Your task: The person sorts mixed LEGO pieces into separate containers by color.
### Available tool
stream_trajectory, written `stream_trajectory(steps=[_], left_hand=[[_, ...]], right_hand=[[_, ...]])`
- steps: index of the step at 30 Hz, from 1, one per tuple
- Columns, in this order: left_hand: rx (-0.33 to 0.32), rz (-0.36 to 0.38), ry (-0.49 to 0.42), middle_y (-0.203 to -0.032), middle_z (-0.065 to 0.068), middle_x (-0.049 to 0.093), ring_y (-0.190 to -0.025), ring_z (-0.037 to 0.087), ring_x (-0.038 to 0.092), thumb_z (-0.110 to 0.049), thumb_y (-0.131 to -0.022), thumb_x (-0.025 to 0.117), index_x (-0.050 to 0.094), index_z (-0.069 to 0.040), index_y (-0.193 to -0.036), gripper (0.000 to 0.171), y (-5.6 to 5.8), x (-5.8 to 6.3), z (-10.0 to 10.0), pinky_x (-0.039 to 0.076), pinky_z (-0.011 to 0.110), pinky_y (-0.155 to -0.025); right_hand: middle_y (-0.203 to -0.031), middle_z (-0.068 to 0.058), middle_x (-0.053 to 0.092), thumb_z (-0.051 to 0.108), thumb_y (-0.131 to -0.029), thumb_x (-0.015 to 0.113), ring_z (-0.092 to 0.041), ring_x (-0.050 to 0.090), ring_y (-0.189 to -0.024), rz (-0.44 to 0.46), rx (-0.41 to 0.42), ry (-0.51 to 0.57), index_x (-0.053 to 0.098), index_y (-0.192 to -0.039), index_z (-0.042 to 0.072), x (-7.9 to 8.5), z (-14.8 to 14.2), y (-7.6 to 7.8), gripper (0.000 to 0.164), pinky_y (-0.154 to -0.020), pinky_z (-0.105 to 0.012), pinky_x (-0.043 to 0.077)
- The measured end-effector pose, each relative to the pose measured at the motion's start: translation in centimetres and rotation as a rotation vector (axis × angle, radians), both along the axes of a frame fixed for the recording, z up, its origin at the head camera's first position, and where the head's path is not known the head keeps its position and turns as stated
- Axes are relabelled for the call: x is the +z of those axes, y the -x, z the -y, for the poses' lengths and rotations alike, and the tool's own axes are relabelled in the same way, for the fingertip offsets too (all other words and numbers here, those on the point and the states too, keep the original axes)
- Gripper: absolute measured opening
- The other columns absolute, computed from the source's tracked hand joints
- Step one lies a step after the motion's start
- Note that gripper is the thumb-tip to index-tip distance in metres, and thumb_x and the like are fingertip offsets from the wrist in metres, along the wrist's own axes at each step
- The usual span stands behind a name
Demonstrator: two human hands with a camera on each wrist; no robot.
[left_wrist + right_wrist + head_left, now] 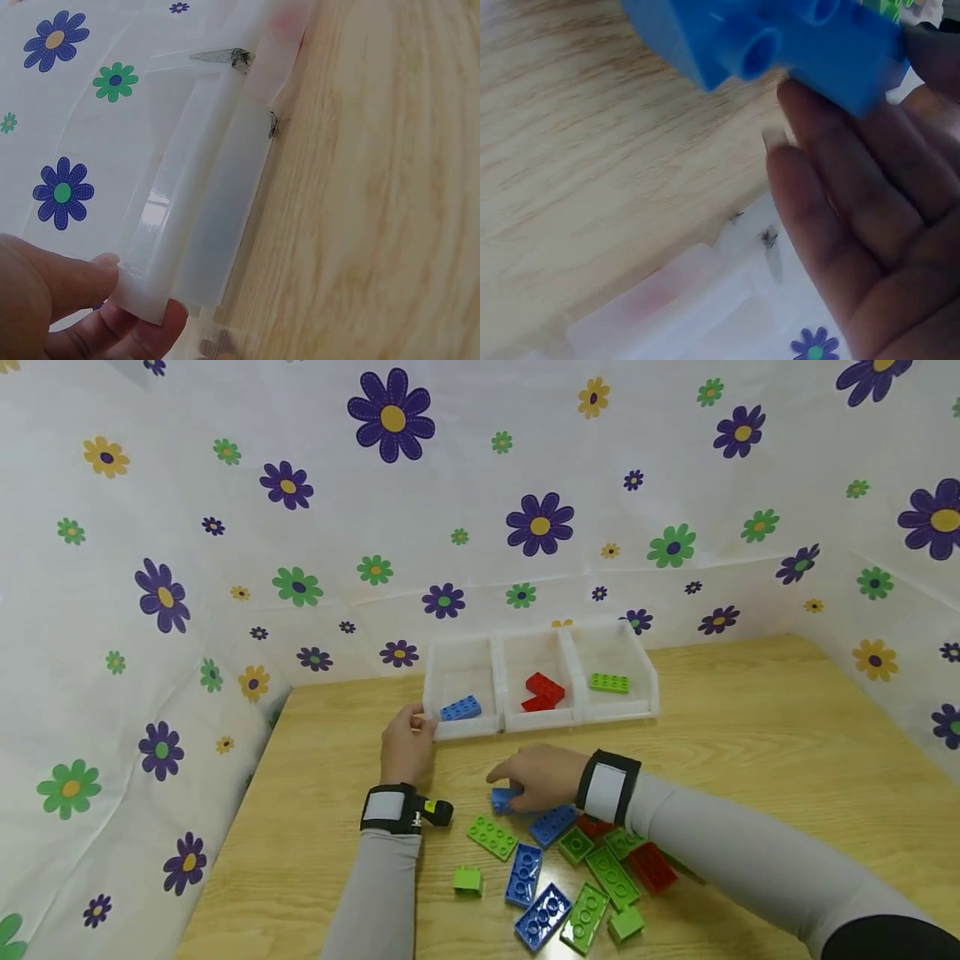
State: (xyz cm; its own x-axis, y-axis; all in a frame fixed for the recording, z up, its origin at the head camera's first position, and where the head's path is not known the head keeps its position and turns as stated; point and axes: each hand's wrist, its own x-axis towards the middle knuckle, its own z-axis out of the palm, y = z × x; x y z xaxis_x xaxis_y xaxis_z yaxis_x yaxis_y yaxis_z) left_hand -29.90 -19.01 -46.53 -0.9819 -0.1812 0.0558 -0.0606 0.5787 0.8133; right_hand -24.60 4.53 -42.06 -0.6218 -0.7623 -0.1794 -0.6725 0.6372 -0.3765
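Observation:
My left hand [406, 747] pinches the front left corner of the left white bin [467, 729]; in the left wrist view the thumb lies on one side of its rim and the fingers on the other. A blue brick [460, 708] lies inside that bin. My right hand [545, 777] holds another blue brick [502, 801] in front of the bins, between thumb and fingers. The right wrist view shows this blue brick [840, 56] close up, with studs facing the camera. Just under the right hand, a further blue brick [553, 825] lies on the table.
The middle bin [538, 719] contains red bricks [543, 690], the right bin [617, 710] a light green one [610, 682]. Several green, blue and red bricks, among them a green brick [491, 836] and a red brick [652, 867], lie loose on the wooden table [300, 827]. A flowered cloth [480, 468] hangs behind.

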Motion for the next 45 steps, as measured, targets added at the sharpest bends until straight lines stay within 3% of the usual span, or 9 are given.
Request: stream_trajectory(steps=[6,12,17,21,25,29,33,39,45], left_hand=[[-0.001,-0.018,0.01,-0.107,0.014,0.066,-0.091,0.027,0.063,-0.02,-0.103,0.062,0.062,-0.007,-0.134,0.034,-0.3,0.2,0.2,0.048,0.031,-0.073],[-0.011,-0.026,0.01,-0.106,0.015,0.066,-0.089,0.027,0.064,-0.019,-0.102,0.063,0.062,-0.005,-0.133,0.033,-0.6,0.2,-0.2,0.046,0.03,-0.071],[-0.022,-0.013,-0.012,-0.106,0.015,0.067,-0.087,0.025,0.063,-0.017,-0.102,0.063,0.062,-0.005,-0.133,0.033,-0.9,-0.1,-1.3,0.047,0.029,-0.07],[-0.036,-0.017,-0.018,-0.104,0.015,0.068,-0.085,0.024,0.063,-0.017,-0.101,0.064,0.063,-0.005,-0.133,0.033,-1.2,-0.3,-2.3,0.047,0.028,-0.069],[-0.051,-0.021,-0.016,-0.103,0.014,0.068,-0.083,0.023,0.064,-0.016,-0.101,0.064,0.063,-0.005,-0.132,0.033,-1.4,-0.3,-3.2,0.047,0.028,-0.067],[-0.051,-0.033,-0.006,-0.101,0.013,0.069,-0.08,0.022,0.067,-0.015,-0.101,0.065,0.064,-0.006,-0.131,0.031,-1.5,-0.4,-3.7,0.048,0.027,-0.065],[-0.064,-0.044,-0.01,-0.1,0.013,0.069,-0.08,0.022,0.067,-0.016,-0.101,0.064,0.065,-0.006,-0.129,0.03,-1.7,-0.3,-4.3,0.049,0.028,-0.065],[-0.08,-0.032,-0.004,-0.1,0.011,0.069,-0.081,0.022,0.065,-0.016,-0.101,0.065,0.064,-0.008,-0.13,0.031,-1.8,-0.6,-5.0,0.047,0.028,-0.065],[-0.068,-0.023,0.004,-0.102,0.008,0.067,-0.083,0.021,0.063,-0.018,-0.102,0.064,0.064,-0.011,-0.131,0.031,-1.1,0.0,-4.5,0.047,0.028,-0.067]], right_hand=[[-0.117,-0.005,0.068,0.012,-0.086,0.069,-0.015,0.059,-0.089,0.142,-0.146,0.276,0.065,-0.137,0.011,1.2,-2.8,0.9,0.051,-0.078,-0.026,0.054],[-0.111,-0.008,0.064,0.004,-0.09,0.057,-0.02,0.056,-0.091,0.15,-0.24,0.412,0.066,-0.112,0.01,1.2,-5.0,2.6,0.024,-0.079,-0.031,0.05],[-0.09,-0.004,0.067,0.012,-0.093,0.05,-0.016,0.054,-0.067,0.085,-0.312,0.369,0.067,-0.106,0.011,1.9,-4.4,4.2,0.022,-0.06,-0.029,0.044],[-0.081,0.001,0.068,0.025,-0.094,0.047,-0.014,0.055,-0.067,-0.186,-0.311,0.283,0.07,-0.099,0.016,2.3,-2.7,5.5,0.025,-0.064,-0.03,0.043],[-0.097,-0.003,0.068,0.026,-0.097,0.041,-0.021,0.06,-0.083,-0.399,-0.242,0.124,0.067,-0.113,0.018,1.7,-0.1,6.9,0.032,-0.075,-0.037,0.051],[-0.126,-0.008,0.063,0.024,-0.107,0.041,-0.028,0.059,-0.114,-0.537,-0.231,-0.051,0.059,-0.137,0.023,0.5,2.6,8.5,0.035,-0.102,-0.047,0.05],[-0.143,-0.005,0.06,0.018,-0.106,0.054,-0.028,0.054,-0.136,-0.505,-0.31,-0.132,0.052,-0.148,0.026,-0.5,3.6,9.6,0.042,-0.118,-0.058,0.036],[-0.154,-0.006,0.053,0.013,-0.104,0.058,-0.03,0.041,-0.15,-0.47,-0.378,-0.084,0.049,-0.152,0.023,-2.2,1.7,10.4,0.049,-0.123,-0.06,0.025],[-0.16,-0.017,0.043,0.019,-0.104,0.058,-0.04,0.029,-0.154,-0.437,-0.461,0.077,0.046,-0.154,0.011,0.3,-4.0,10.1,0.052,-0.126,-0.059,0.017]])
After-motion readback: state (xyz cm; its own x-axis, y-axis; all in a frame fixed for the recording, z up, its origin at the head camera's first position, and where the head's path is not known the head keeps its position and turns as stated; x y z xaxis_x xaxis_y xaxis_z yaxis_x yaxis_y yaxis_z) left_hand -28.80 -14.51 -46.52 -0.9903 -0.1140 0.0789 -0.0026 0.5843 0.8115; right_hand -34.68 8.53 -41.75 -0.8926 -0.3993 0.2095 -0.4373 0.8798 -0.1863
